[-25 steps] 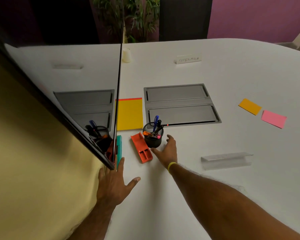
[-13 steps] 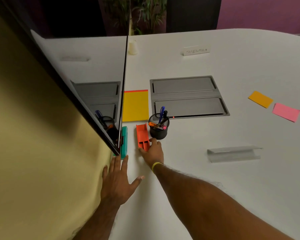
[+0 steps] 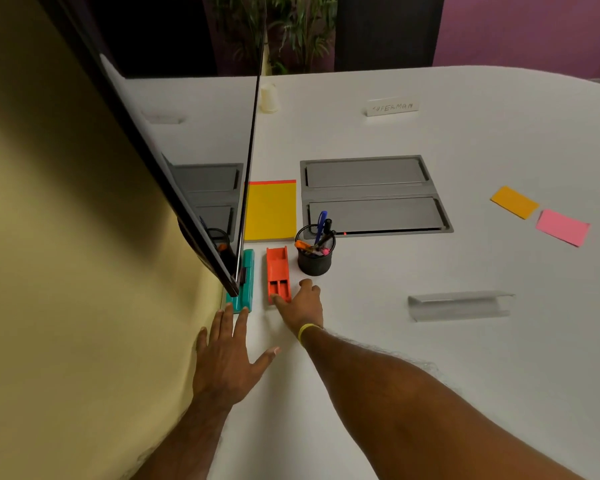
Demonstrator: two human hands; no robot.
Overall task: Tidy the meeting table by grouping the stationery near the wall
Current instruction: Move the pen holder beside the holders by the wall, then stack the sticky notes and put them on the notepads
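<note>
On the white table, close to the yellow wall, lie a teal stapler, an orange stapler, a yellow notepad and a black mesh pen cup holding pens. My right hand touches the near end of the orange stapler with its fingertips. My left hand lies flat on the table, fingers spread, its tips at the teal stapler's near end. Far to the right sit an orange sticky pad and a pink sticky pad.
A black wall-mounted screen overhangs the table's left edge and mirrors the items. A grey cable hatch is set in the table. A clear name holder lies at right, a white name card and a paper cup farther back.
My right hand moved from beside the pen cup to the orange stapler's near end. The orange stapler turned from slanted to parallel with the teal stapler. My left hand stayed flat.
</note>
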